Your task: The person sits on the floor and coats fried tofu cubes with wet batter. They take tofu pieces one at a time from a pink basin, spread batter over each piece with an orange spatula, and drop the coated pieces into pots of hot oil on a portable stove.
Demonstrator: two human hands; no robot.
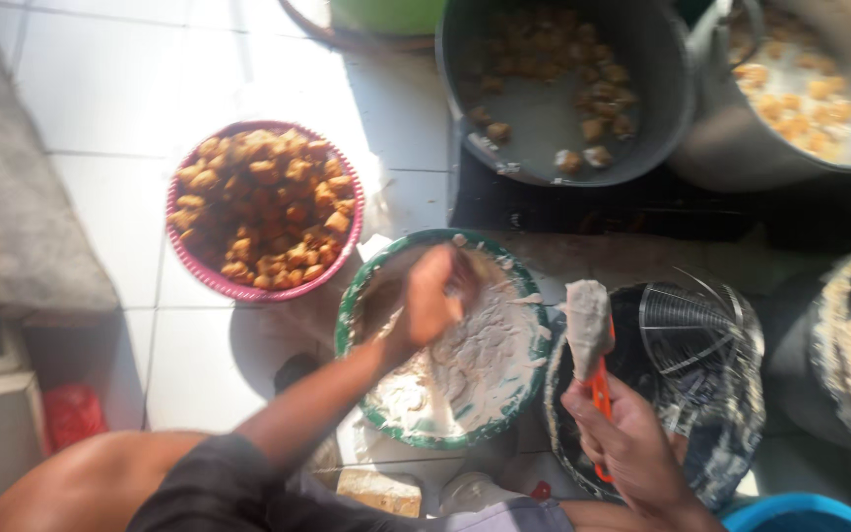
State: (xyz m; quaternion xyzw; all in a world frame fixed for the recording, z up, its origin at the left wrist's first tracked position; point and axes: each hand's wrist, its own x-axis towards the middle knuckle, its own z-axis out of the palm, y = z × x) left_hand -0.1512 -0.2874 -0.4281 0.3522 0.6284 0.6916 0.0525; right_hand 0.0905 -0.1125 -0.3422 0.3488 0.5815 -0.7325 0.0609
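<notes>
Right hand (632, 443) is closed round the orange handle of a batter-coated spatula (588, 330), blade pointing up and away, with the batter bowl (347, 325) just to its left, where the left hand (430, 300), fingers curled, dips in.

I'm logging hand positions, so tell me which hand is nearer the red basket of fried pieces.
Left. The left hand is in the green-rimmed bowl of white batter, right beside the red basket. The right hand holds an orange-handled spatula farther off, beyond the bowl.
</notes>
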